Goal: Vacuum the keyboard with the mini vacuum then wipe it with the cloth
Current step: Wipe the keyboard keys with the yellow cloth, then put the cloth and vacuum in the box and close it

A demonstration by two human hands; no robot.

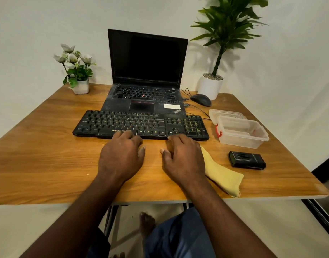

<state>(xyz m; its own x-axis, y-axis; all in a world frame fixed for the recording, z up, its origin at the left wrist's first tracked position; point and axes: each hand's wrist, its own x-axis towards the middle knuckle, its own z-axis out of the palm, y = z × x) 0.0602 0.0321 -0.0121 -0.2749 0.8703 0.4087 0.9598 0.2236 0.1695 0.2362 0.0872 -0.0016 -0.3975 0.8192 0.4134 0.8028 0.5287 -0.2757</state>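
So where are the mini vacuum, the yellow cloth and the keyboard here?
mini vacuum (247, 160), head view, middle of its black top.
yellow cloth (222, 174), head view, middle of the folded part.
keyboard (126, 121), head view, on the letter keys.

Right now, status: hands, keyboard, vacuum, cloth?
Both open: left hand, right hand, fingertips at near edge of keyboard. Untouched: mini vacuum, far right; yellow cloth beside right hand.

Open black laptop (146, 71) on the wooden desk (38, 146): flower pot (81, 86) to its left, mouse (201, 100), potted plant (209, 88) and clear box (241, 133) to its right.
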